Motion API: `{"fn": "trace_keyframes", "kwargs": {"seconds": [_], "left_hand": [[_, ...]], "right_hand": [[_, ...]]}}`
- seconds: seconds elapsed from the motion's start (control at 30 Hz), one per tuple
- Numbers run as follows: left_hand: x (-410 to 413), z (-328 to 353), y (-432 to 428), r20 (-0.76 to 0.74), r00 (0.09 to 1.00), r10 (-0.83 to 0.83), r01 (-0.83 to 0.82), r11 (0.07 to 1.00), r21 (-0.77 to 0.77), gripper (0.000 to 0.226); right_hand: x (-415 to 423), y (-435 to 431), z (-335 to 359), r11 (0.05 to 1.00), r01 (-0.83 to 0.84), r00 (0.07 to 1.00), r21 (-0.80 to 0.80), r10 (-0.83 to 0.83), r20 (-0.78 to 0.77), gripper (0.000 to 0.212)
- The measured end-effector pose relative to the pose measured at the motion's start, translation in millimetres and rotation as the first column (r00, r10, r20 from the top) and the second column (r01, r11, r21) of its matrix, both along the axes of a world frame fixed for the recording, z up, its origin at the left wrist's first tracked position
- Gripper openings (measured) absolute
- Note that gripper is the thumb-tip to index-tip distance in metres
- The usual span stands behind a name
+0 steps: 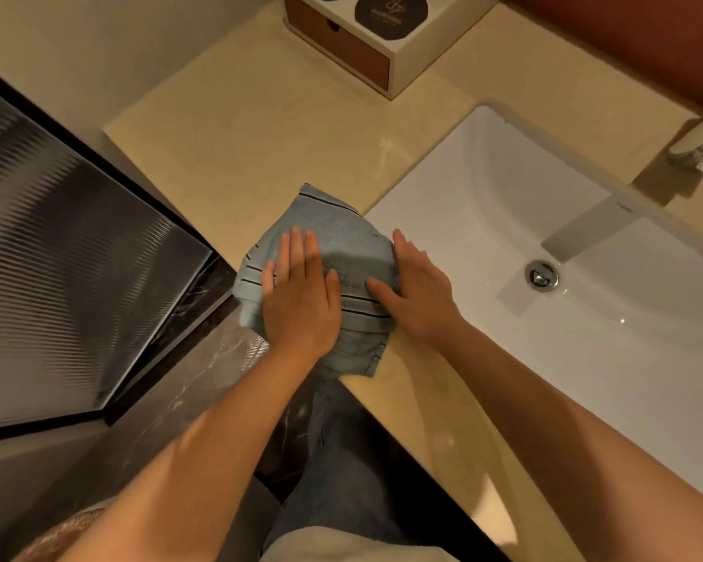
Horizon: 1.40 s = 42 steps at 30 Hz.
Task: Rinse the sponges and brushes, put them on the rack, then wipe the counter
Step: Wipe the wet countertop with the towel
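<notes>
A blue-grey striped cloth [333, 253] lies on the beige counter [240, 148], at the counter's front edge just left of the white sink [504, 188]. The left hand [299, 292] presses flat on the cloth, fingers [297, 245] together and outstretched. The right hand [417, 288] rests on the cloth's sink-side edge, its fingers loosely extended, not gripping. A white box [382, 46] sits behind the sink.
</notes>
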State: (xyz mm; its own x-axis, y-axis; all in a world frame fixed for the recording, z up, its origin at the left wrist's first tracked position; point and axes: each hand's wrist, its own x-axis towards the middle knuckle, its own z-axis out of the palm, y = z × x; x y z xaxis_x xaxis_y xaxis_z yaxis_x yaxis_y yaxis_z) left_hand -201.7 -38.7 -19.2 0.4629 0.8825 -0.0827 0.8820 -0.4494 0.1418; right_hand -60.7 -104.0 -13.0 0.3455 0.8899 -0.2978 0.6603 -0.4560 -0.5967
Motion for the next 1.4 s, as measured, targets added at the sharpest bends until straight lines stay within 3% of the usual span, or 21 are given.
{"fn": "trace_keyframes", "kwargs": {"seconds": [0.1, 0.2, 0.37, 0.6, 0.73, 0.9, 1.13, 1.4], "left_hand": [[2, -1, 6, 0.003, 1.000, -0.009, 0.009, 1.000, -0.012, 0.062], [5, 1, 15, -0.009, 0.999, -0.047, 0.047, 0.999, -0.007, 0.069], [28, 4, 40, -0.019, 0.990, -0.143, 0.143, 0.990, -0.012, 0.070], [91, 2, 72, 0.004, 0.977, -0.212, 0.212, 0.977, 0.016, 0.068], [127, -5, 88, -0.008, 0.951, -0.308, 0.308, 0.950, 0.046, 0.064], [158, -6, 100, -0.047, 0.924, -0.379, 0.382, 0.922, 0.065, 0.066], [211, -2, 120, -0.010, 0.911, -0.411, 0.411, 0.911, 0.015, 0.064], [280, 5, 138, 0.094, 0.908, -0.408, 0.417, 0.901, -0.118, 0.064]], "right_hand": [[7, 9, 2, 0.997, 0.057, 0.976, 0.044, -0.046, -0.214, 0.083], [15, 15, 1, 0.985, 0.163, 0.941, 0.051, -0.140, -0.309, 0.075], [34, 22, 14, 0.837, 0.548, 0.712, 0.021, -0.452, -0.538, 0.039], [74, 49, 25, 0.679, 0.731, 0.611, 0.061, -0.613, -0.500, 0.037], [87, 54, 16, 0.498, 0.865, 0.451, 0.060, -0.719, -0.528, 0.036], [96, 63, 13, 0.394, 0.915, 0.379, 0.088, -0.767, -0.518, 0.029], [132, 84, 27, 0.283, 0.928, 0.369, 0.244, -0.797, -0.478, 0.024], [185, 110, 32, 0.319, 0.853, 0.449, 0.412, -0.851, -0.272, 0.022]]}}
